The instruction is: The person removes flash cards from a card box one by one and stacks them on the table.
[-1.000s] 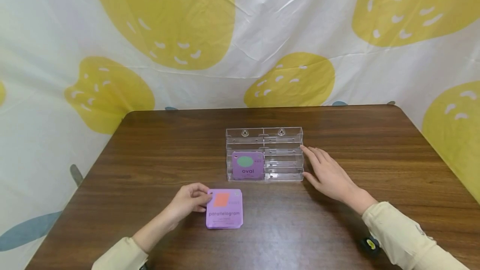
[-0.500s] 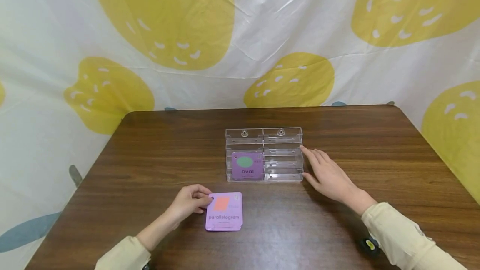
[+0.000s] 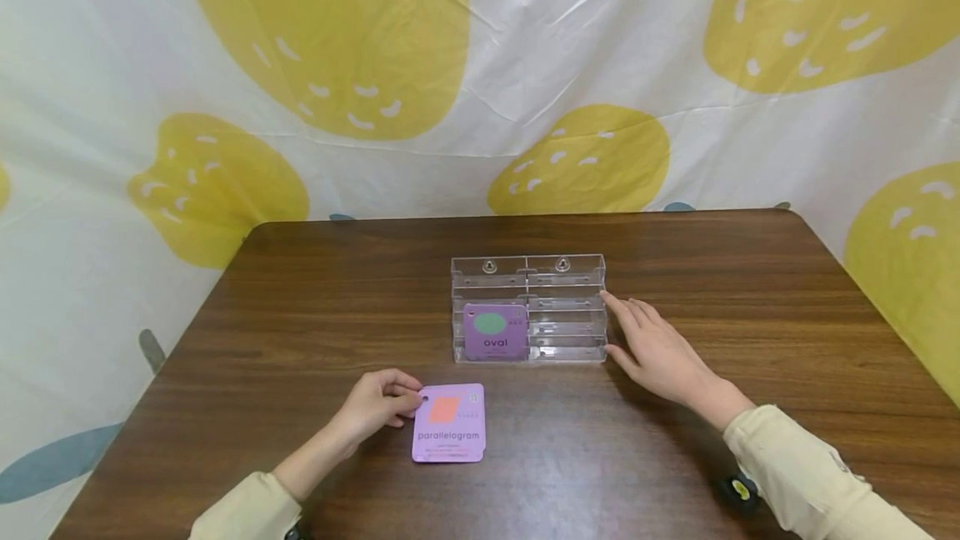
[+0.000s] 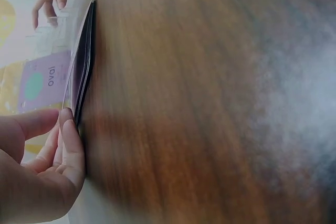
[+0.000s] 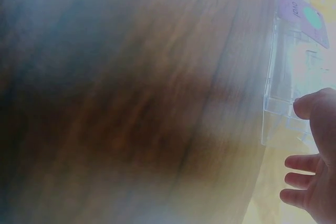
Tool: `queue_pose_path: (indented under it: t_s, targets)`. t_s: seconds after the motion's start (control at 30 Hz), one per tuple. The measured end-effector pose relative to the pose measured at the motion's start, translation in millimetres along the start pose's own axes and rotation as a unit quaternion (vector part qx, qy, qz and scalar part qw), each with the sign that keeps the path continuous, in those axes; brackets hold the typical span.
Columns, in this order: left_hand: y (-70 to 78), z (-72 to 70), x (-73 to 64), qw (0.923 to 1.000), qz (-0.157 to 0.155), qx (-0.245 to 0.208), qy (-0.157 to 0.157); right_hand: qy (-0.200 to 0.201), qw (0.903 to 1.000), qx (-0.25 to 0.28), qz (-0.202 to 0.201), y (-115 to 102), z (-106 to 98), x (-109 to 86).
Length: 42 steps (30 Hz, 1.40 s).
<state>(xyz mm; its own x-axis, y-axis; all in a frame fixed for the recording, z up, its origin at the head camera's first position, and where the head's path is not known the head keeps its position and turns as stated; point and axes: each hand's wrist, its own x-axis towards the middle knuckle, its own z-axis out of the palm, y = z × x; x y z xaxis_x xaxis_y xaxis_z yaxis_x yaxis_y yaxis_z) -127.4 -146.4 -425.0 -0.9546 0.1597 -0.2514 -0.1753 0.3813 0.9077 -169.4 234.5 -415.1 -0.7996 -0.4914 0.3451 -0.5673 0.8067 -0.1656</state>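
Observation:
Near the front of the table, my left hand (image 3: 373, 412) pinches the upper left corner of a purple flash card (image 3: 449, 422) printed "parallelogram" with an orange shape. More card edges (image 4: 88, 64) show beneath it in the left wrist view, with a gap between the upper and lower ones. Farther back stands a clear plastic tiered card rack (image 3: 567, 315) with two columns. Its front left slot holds a purple "oval" card (image 3: 496, 332) with a green oval. My right hand (image 3: 663, 354) rests its thumb and forefinger against the rack's right side, fingers mostly extended.
All of this is on a brown wood-grain table (image 3: 315, 298) with rounded back corners. A white cloth (image 3: 570, 32) with large yellow fruit prints hangs behind the table and at its sides.
The parallelogram card has shifted slightly toward the front of the table and its edges sit offset from the cards beneath. My right hand and the rack have barely moved.

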Motion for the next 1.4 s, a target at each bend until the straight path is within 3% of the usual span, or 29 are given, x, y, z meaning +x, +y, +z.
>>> queue_pose_path:
  t_s: [0.5, 0.97, 1.2, 1.4]
  targets:
    - [2.2, -0.6, -3.6, 1.0, -0.001, 0.0, 0.005, -0.007, 1.0, 0.003, 0.006, -1, -2, -0.9]
    - [10.7, -0.8, 3.6, 0.9998, 0.007, 0.006, 0.019, -0.013, 0.9999, 0.006, 0.009, -1, -1, -0.4]
    - [26.9, -1.0, 15.2, 0.9987, 0.038, 0.018, 0.03, -0.013, 0.9998, 0.008, 0.012, -1, -1, -0.5]
    - [39.1, 0.1, 27.7, 0.9971, 0.071, 0.018, 0.021, -0.014, 0.9998, 0.006, 0.01, -1, -1, -0.5]
